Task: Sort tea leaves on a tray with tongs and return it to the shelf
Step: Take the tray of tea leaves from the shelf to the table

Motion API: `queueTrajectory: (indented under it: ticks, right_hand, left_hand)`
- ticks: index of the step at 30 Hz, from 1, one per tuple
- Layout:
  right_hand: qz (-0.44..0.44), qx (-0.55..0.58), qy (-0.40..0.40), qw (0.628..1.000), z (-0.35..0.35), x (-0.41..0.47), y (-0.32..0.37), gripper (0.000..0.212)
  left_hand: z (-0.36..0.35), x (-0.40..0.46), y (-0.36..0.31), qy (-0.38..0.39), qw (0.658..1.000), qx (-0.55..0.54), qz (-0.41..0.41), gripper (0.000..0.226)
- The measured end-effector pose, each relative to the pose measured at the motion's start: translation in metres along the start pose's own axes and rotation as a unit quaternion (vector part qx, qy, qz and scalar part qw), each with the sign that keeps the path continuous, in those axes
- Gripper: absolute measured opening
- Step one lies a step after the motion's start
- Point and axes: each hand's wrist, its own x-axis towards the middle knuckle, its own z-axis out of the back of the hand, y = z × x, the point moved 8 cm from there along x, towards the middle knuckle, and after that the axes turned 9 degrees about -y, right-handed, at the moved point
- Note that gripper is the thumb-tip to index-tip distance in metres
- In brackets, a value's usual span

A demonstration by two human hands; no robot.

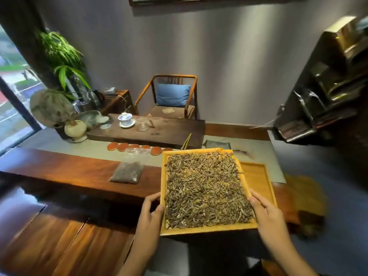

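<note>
The left hand (151,208) and right hand (264,211) each grip a side of the tray (201,230), held above the counter (79,172). Its tea leaves (205,188) are piled near rim height, so any tilt could spill them. The shelf (322,92) stands farther off, to the right.

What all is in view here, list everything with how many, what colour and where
tray: one, yellow wood, held above the table's near edge
tea leaves: a layer, brown-green, covering the tray
second tray: one, yellow wood, on the table under the held one
bag of tea: one, clear with dark contents, on the table
coasters: a row, orange-red, on the grey runner
tongs: one pair, greenish, beyond the tray
lidded cup: one, blue and white, far board
chair: one, wooden, blue cushion
shelf: one, dark, right
hands: left hand and right hand grip the tray's sides
</note>
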Motion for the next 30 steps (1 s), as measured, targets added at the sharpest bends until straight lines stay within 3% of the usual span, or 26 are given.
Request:
queueTrajectory:
  ticks: [9,19,30]
  right_hand:
    - [-0.009,-0.06,-0.08,0.995,0.04,0.083,-0.045,0.035]
    - [-0.058,-0.08,-0.087,0.991,0.054,0.161,-0.101,0.032]
    - [-0.117,-0.128,-0.047,0.984,0.041,0.198,-0.13,0.021]
  left_hand:
    - [-0.123,0.078,0.027,0.098,0.992,-0.01,0.083,0.023]
    - [-0.207,0.13,0.066,0.193,0.968,0.013,0.159,0.031]
    - [-0.221,0.165,0.095,0.181,0.959,-0.013,0.217,0.029]
